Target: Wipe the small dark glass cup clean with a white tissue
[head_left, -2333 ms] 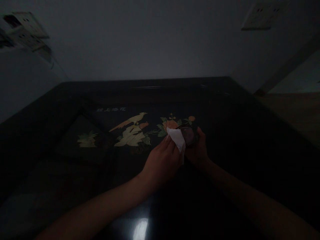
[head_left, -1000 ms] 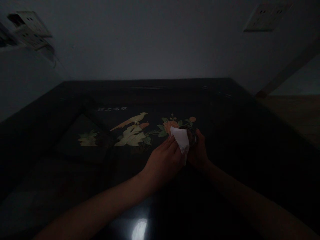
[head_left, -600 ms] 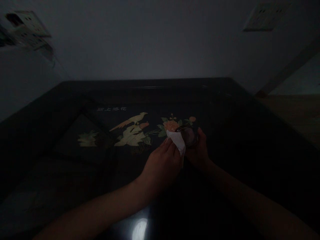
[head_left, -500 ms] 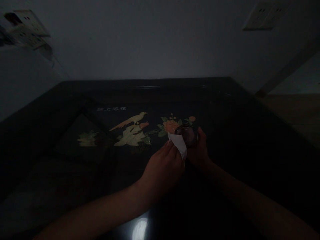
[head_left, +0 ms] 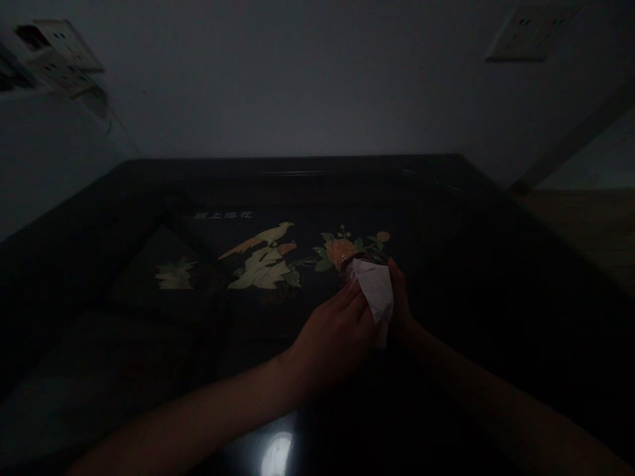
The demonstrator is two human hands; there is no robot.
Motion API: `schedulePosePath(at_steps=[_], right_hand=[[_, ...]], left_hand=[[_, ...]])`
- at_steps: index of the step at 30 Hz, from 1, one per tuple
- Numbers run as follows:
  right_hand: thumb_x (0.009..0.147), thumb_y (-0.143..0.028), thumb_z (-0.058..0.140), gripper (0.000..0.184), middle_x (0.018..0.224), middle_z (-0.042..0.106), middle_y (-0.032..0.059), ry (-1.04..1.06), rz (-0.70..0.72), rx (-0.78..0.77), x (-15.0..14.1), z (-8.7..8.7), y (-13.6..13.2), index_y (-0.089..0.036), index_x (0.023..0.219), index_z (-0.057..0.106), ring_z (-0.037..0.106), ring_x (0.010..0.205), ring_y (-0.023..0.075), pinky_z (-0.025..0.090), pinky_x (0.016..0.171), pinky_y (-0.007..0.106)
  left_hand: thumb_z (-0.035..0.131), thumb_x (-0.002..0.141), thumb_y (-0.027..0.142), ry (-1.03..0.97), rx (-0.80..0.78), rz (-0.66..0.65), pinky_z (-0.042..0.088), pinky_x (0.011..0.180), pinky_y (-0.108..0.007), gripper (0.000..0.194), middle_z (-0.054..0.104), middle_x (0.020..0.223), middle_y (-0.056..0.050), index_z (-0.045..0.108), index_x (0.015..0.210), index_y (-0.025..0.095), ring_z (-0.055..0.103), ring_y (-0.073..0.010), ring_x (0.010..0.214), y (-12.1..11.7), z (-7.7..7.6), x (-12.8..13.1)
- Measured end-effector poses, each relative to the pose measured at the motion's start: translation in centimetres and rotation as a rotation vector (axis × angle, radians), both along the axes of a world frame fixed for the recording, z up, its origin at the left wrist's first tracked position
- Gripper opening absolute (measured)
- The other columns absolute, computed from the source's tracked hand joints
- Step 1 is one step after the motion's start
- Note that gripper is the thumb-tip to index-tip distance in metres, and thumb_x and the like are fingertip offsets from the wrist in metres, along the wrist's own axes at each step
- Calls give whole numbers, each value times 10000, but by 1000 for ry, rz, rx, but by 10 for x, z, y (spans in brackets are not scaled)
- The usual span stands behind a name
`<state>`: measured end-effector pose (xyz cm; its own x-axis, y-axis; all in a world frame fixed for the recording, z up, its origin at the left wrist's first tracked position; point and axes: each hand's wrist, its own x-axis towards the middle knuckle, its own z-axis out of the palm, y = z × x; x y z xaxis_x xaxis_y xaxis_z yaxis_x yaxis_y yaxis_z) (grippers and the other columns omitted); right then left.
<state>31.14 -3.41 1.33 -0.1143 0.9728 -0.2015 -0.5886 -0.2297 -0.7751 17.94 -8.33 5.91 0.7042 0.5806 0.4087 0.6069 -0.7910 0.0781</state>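
Note:
My left hand (head_left: 338, 332) is closed on a white tissue (head_left: 377, 289), which is spread over the mouth of a round glass cup (head_left: 348, 268) and hangs down past my fingers. Only a strip of the cup's rim and side shows, because the tissue and my left fingers cover the rest. From the right, my right hand (head_left: 399, 294) grips the cup; most of its fingers are hidden. Both hands are above the front part of a glossy black surface (head_left: 446, 251). The scene is very dark.
Behind the hands, the black surface bears an inlaid bird picture (head_left: 260, 254) and a flower picture (head_left: 339, 251). A pale wall stands at the back, with power sockets at left (head_left: 67, 56) and right (head_left: 530, 32). A bright light reflection shows near the front edge.
My left hand has shifted to the right with the tissue, which now covers most of the cup's mouth. Earlier the inside of the cup was visible. The right hand has barely moved.

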Motion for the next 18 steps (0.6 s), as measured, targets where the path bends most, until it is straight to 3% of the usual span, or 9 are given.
schedulePosePath(at_steps=[7, 12, 18], right_hand=[[704, -485, 637, 217, 645, 657, -45, -20, -120, 59, -4, -6, -1, -267, 710, 627, 654, 803, 205, 527, 701, 300], [734, -567, 563, 326, 678, 685, -16, 40, -27, 37, -7, -9, -3, -258, 772, 660, 658, 878, 240, 529, 738, 356], [745, -552, 544, 325, 738, 719, -14, 70, -89, 8, -5, -6, 0, -259, 812, 670, 672, 884, 231, 526, 786, 362]], left_hand=[[411, 911, 155, -110, 47, 42, 475, 1009, -415, 265, 633, 1137, -194, 544, 1108, 38, 528, -268, 1211, 12, -4, -3], [428, 905, 159, -85, 36, 99, 489, 987, -422, 248, 630, 1140, -174, 554, 1094, 57, 550, -269, 1178, 20, -5, -8], [435, 904, 155, -70, 42, 132, 481, 994, -411, 213, 644, 1089, -159, 571, 1042, 68, 582, -248, 1126, 24, -8, -11]])
